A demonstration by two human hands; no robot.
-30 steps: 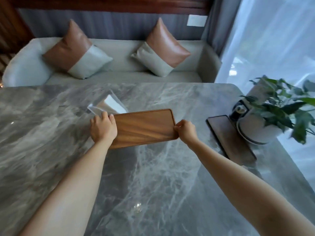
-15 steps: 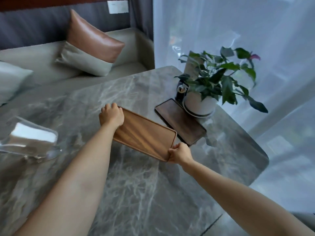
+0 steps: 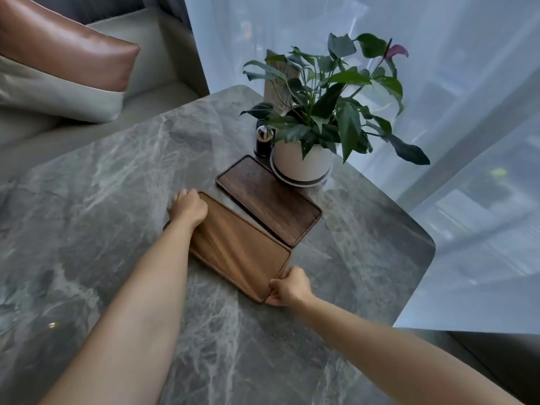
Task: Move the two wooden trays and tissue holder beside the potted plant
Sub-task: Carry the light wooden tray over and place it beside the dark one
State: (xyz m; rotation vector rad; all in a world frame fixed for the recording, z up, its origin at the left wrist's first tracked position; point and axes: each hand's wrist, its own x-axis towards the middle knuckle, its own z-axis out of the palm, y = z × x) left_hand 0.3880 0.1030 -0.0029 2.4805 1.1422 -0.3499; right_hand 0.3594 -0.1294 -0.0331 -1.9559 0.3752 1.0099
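A light wooden tray (image 3: 238,247) lies on the grey marble table (image 3: 96,206), its long side against a darker wooden tray (image 3: 267,198). The dark tray rests right beside the potted plant (image 3: 304,162) in its white pot. My left hand (image 3: 188,207) grips the light tray's far end. My right hand (image 3: 289,287) pinches its near corner. The tissue holder is out of view.
A small dark bottle with a shiny cap (image 3: 264,140) and a card stand (image 3: 279,83) sit behind the pot. The table's rounded right edge (image 3: 420,258) is close to the trays. A sofa with a brown-and-grey cushion (image 3: 61,65) lies beyond the table; sheer curtains hang on the right.
Both hands carried the light tray rightward across the table, away from the tissue holder, and brought it down alongside the dark tray. The tissue holder has dropped out of view.
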